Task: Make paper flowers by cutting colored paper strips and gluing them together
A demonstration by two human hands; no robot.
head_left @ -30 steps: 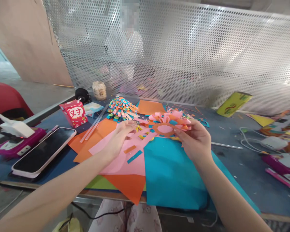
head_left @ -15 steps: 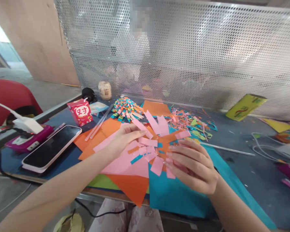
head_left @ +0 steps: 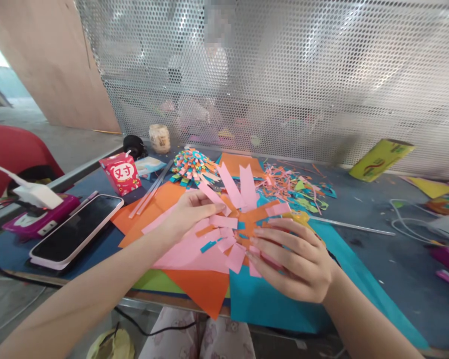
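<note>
Left hand (head_left: 194, 213) grip closed, thumb and fingers pinching a pink strip on the upper left of the pink, orange and blue layered paper flower (head_left: 249, 219). Right hand (head_left: 301, 259) grip partly open, fingers slightly spread and bent over the flower's right side, touching its strips; thumb hidden, so can't tell if it's pinching. Flower sits between both hands, fringe strips fanned out, over the large pink paper sheet (head_left: 187, 254) and large blue paper sheet (head_left: 277, 301); can't tell if it touches them. Orange paper sheets (head_left: 200, 286) partly under the pink one, green paper sheet (head_left: 157, 283) showing at the near edge. Multicoloured fringed paper ball (head_left: 193, 164) farther back on the dark blue table (head_left: 374, 264), pile of thin paper scraps (head_left: 292, 187) to its right. Clear straight sticks (head_left: 151, 189) lie left of the ball, near the red and white packet (head_left: 120, 172). Black-screened phone (head_left: 77, 232) left of the sheets, beside the purple power strip (head_left: 47, 219). Yellow-green cylinder (head_left: 381, 159) tilted at far right by the perforated metal panel (head_left: 284, 80).
</note>
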